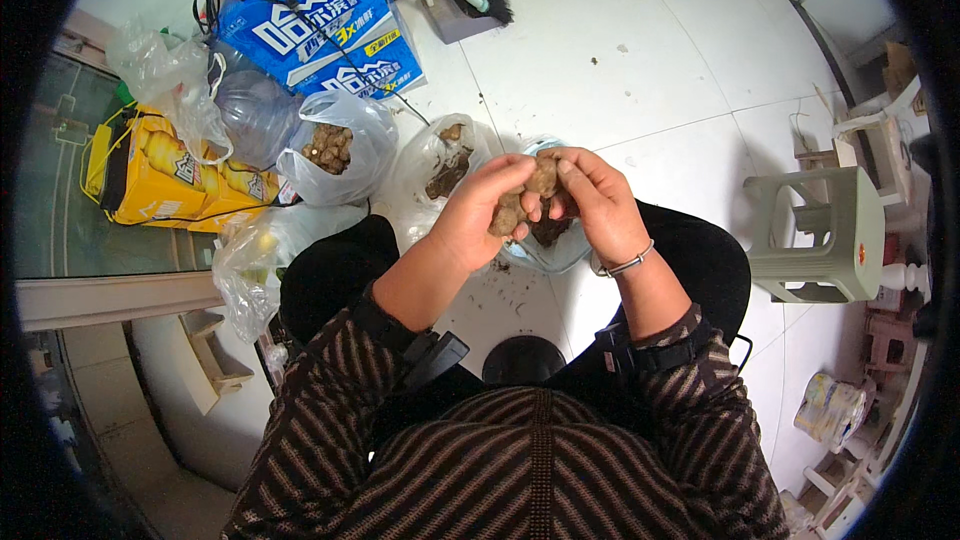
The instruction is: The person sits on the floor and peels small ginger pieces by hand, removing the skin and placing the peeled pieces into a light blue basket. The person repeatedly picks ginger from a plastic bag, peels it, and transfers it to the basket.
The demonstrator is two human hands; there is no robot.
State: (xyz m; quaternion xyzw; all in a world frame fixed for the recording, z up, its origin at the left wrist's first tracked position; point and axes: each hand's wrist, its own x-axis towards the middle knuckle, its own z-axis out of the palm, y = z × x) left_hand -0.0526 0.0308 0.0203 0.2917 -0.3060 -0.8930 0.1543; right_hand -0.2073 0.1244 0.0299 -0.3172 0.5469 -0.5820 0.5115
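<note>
My left hand (pixel 474 206) and my right hand (pixel 606 202) meet in front of me around a knobbly brown tuber (pixel 541 177). A lower brown lump (pixel 507 217) shows between my left thumb and fingers; whether it joins the upper piece is hidden. Below my hands is a pale blue container with a plastic liner (pixel 559 264), holding dark brown matter (pixel 550 232). Just left stands an open plastic bag (pixel 409 172) with dark, soil-like clumps (pixel 448 172). Farther left, another white bag (pixel 371 142) holds many small brown tubers (pixel 328 148).
Blue cartons (pixel 322 22) and a dustpan (pixel 461 26) with a broom stand ahead. Yellow cartons (pixel 169 184), a large clear bottle (pixel 251 116) and a knotted bag (pixel 259 270) lie left. A green plastic stool (pixel 814 232) is right. Dirt crumbs (pixel 510 296) dot the tiles.
</note>
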